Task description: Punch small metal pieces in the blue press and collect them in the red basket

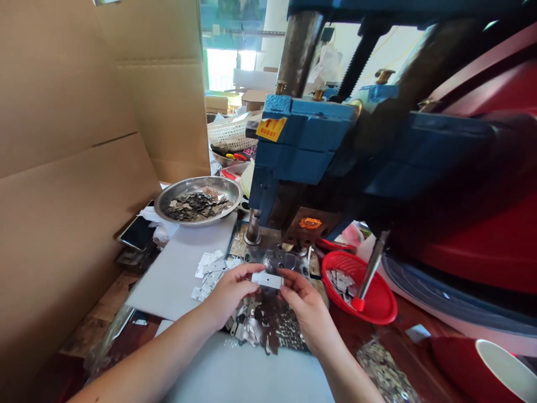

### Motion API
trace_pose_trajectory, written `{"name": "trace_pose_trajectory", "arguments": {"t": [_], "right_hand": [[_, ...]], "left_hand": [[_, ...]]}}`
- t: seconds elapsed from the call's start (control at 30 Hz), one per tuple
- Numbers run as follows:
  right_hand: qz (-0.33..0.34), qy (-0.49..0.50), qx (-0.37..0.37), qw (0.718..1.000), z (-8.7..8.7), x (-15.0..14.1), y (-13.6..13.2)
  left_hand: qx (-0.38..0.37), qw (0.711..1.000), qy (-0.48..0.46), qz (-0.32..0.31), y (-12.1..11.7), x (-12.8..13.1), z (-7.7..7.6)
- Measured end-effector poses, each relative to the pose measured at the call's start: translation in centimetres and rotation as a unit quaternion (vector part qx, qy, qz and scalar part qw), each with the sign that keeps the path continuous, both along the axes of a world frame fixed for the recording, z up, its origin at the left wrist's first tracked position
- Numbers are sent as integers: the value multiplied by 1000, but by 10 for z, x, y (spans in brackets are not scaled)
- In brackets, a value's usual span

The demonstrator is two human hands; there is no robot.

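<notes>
A small flat metal plate (pixel 268 280), pale and with a small hole near its middle, spans the gap between my two hands. My left hand (pixel 229 294) pinches its left end between thumb and fingers. At the right end, my right hand (pixel 302 299) grips it the same way. Both hands are in front of the blue press (pixel 302 140), over its oily base (pixel 272 257). Similar plates (pixel 213 268) lie in a loose pile left of my left hand. Metal scraps (pixel 249 324) and small slugs are scattered on the base below my hands.
A steel bowl (pixel 161 208) of dark metal pieces stands at the back left. On the right, a red plastic basket (pixel 384 305) holds more plates, with a red-tipped metal rod (pixel 373 268) over it. Cardboard (pixel 62 224) walls the left side; a phone (pixel 137 232) lies beside it.
</notes>
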State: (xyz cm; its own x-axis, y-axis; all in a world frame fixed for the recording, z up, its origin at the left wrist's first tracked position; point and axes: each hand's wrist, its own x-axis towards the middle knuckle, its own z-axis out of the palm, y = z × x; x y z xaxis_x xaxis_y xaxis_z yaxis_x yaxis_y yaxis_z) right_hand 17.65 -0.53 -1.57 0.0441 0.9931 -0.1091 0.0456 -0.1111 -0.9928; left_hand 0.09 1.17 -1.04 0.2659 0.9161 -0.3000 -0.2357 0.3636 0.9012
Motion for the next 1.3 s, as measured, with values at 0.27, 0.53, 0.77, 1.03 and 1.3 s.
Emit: {"name": "trace_pose_trajectory", "arguments": {"t": [0.27, 0.53, 0.77, 1.03, 1.3], "right_hand": [[-72, -194, 115, 972, -9, 8, 25], [-105, -290, 197, 931, -18, 24, 68], [-87, -256, 192, 944, -26, 24, 74], [-85, -239, 192, 948, -32, 27, 75], [-74, -256, 183, 946, -16, 42, 30]], "left_hand": [[254, 919, 301, 2, 36, 24, 6], [300, 884, 358, 0, 76, 48, -9], [294, 891, 339, -69, 85, 50, -14], [295, 884, 349, -94, 90, 53, -10], [367, 823, 428, -70, 42, 23, 13]]}}
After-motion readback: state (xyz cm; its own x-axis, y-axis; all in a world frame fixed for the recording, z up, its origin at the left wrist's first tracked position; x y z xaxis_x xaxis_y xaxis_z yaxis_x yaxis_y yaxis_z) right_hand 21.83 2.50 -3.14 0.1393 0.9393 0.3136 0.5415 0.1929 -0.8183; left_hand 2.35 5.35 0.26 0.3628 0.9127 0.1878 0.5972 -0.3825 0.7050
